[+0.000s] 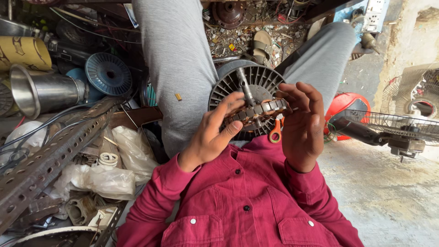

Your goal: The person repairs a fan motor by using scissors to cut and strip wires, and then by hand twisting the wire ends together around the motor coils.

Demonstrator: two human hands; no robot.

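Observation:
I hold a round fan motor stator, a ring of metal laminations with copper windings, between both hands above my lap. My left hand grips its left side with thumb and fingers. My right hand cups its right side, fingers curled over the rim. Just behind it sits a grey finned motor housing with a steel shaft standing up from its middle. An orange-handled tool peeks out under the stator, resting on my red shirt. My grey-trousered legs stretch away on both sides.
At left lie a perforated steel angle bar, a metal funnel, a blue finned rotor cap, plastic bags and wires. At right a fan with a wire guard and a red cover rest on the concrete floor. Scrap litters the floor ahead.

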